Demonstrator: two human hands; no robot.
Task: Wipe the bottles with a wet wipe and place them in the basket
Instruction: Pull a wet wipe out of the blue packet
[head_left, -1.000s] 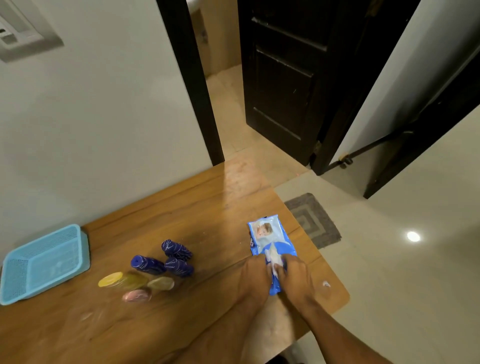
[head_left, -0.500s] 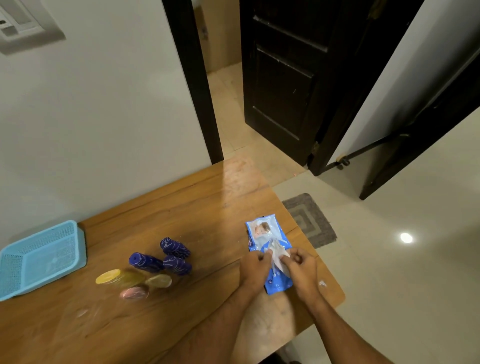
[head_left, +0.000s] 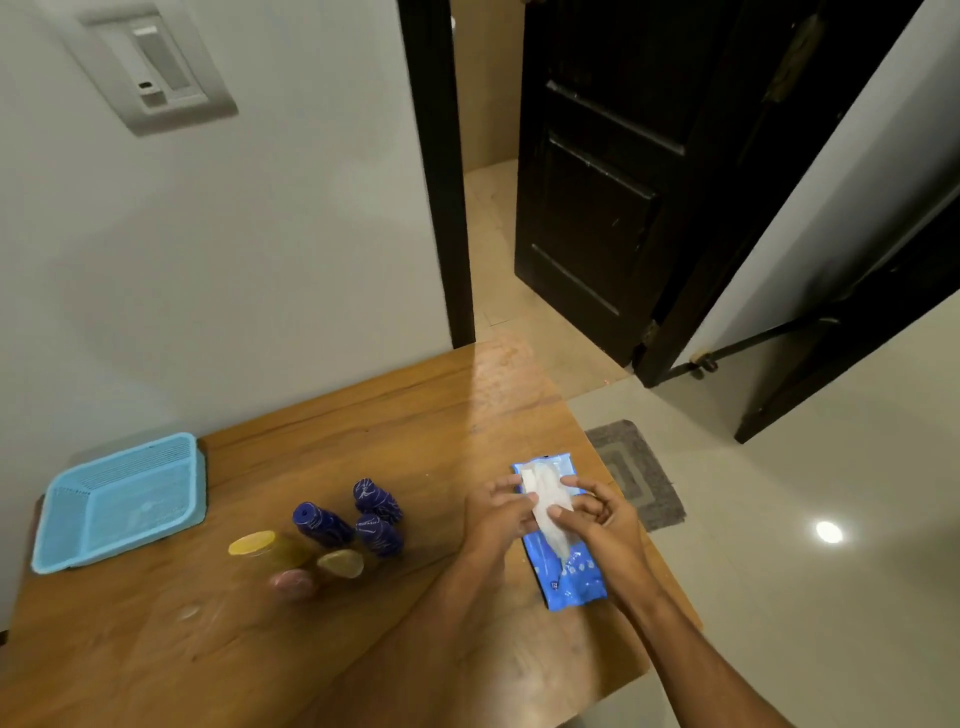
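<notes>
I see both hands, left (head_left: 501, 512) and right (head_left: 597, 512), pinching the white wipe (head_left: 545, 499) above the blue pack (head_left: 569, 571), which they partly hide, while the blurred bottles (head_left: 337, 535) stand beside the basket (head_left: 122, 501).

Six small bottles (head_left: 332, 535) cluster at lower centre of the frame. A white wet wipe (head_left: 548, 506) is drawn out above its blue pack (head_left: 569, 571). The light-blue basket (head_left: 122, 499) sits far left.
</notes>
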